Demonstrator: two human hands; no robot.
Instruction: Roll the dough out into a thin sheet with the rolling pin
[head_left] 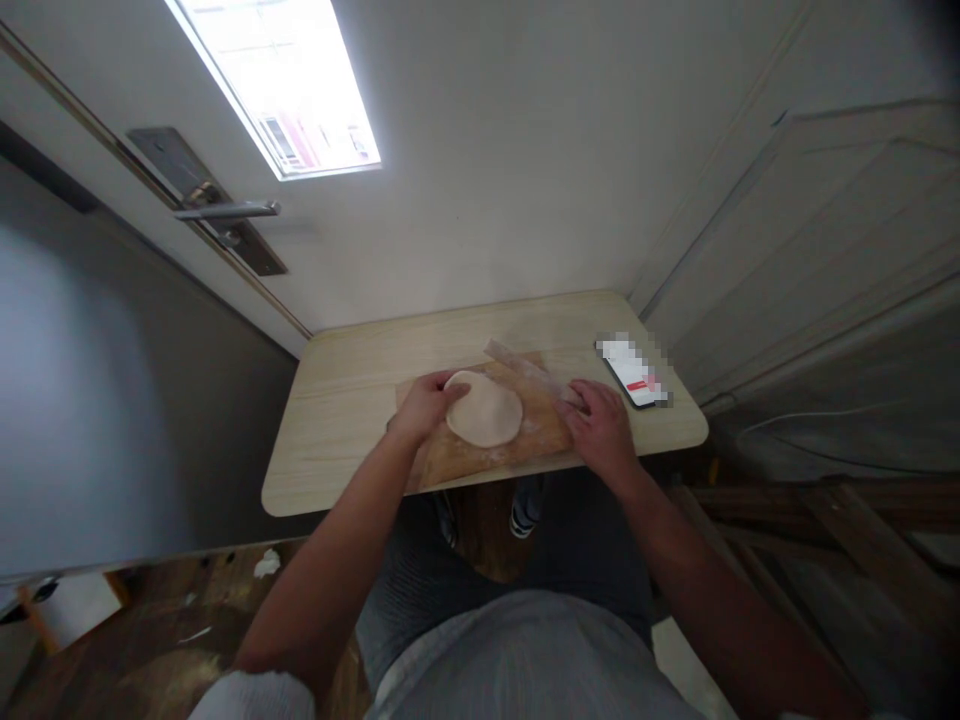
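A flat round of pale dough [486, 412] lies on a floured wooden board [469, 457] near the front of the small table. My left hand [426, 405] pinches the dough's left edge, thumb on top. To the right of the dough, my right hand [600, 425] is closed around the near end of a rolling pin [525, 365]. Flour coats the pin, which slants away to the upper left across the board's far right part. The pin's near end is hidden under my fingers.
A phone [634, 372] lies on the right side of the light wooden table [337, 400]. Behind the table stands a white door with a metal handle [225, 210] and a bright window [300, 80]. Wooden beams [810, 510] are low at the right.
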